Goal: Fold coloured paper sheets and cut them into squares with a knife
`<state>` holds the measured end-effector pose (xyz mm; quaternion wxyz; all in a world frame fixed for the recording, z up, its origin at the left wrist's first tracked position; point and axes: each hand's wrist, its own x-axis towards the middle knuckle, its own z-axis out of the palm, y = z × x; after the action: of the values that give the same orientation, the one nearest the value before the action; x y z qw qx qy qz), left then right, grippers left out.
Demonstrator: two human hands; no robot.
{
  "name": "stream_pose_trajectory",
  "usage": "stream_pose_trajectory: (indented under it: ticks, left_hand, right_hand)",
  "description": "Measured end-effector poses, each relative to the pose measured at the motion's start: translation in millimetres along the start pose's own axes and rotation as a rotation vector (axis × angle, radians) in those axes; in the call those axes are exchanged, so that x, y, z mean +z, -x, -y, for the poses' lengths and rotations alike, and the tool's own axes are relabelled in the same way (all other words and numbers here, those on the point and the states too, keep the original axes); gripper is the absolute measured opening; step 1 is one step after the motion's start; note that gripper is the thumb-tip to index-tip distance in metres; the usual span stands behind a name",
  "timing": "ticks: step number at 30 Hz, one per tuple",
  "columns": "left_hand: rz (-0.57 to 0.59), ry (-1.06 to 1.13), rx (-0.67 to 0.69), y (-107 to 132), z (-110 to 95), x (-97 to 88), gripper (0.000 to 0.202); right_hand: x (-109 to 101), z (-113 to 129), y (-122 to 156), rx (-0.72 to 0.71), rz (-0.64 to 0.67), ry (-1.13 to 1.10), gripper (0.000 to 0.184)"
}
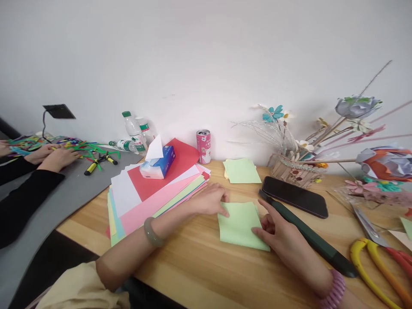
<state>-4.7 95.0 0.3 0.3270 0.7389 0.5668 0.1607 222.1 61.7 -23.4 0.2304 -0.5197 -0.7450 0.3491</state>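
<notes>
A light green folded paper sheet (240, 224) lies flat on the wooden table (199, 266) in front of me. My left hand (210, 199) presses its upper left corner with the fingertips. My right hand (278, 234) rests on the sheet's right edge, fingers bent and pushing down on the paper. Neither hand lifts the sheet. A grey-green bangle sits on my left wrist, a pink band on my right.
A stack of coloured paper (154, 193) with a tissue pack (158, 165) lies to the left; more green sheets (242, 171), a pink can (204, 146), a phone (294, 196), a dark pen (313, 240), yellow scissors (370, 262) and paper flowers (296, 167) surround me. Another person's hands (53, 158) work at far left.
</notes>
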Motion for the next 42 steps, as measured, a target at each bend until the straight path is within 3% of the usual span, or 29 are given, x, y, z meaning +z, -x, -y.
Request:
stream_pose_trajectory:
  ticks: [7, 11, 17, 24, 36, 42]
  left_hand:
    - [-0.044, 0.360, 0.053, 5.1, -7.6, 5.2, 0.022]
    - [-0.102, 0.526, 0.050, 14.3, -18.2, 8.3, 0.024]
    - [-0.161, 0.815, -0.027, 27.7, -35.6, 11.5, 0.024]
    - [-0.222, 1.031, -0.121, 34.0, -48.0, 11.3, 0.025]
    - [-0.280, 0.991, -0.064, 37.4, -38.7, 19.3, 0.018]
    - [-0.363, 1.026, -0.094, 38.5, -41.2, 19.5, 0.020]
  right_hand:
    - [-9.2, 6.2, -4.8, 0.026, -0.237, -0.090, 0.070]
    - [-19.4, 16.5, -7.6, 0.054, -0.129, -0.300, 0.042]
    - [-28.8, 29.9, -5.3, 0.084, -0.188, -0.473, 0.052]
    - [-33.6, 40.0, 4.3, 0.136, -0.173, -0.562, 0.043]
    - [-33.0, 29.3, 1.0, 0.146, -0.248, -0.616, 0.039]
    - [-31.8, 30.6, 2.2, 0.152, -0.288, -0.632, 0.039]
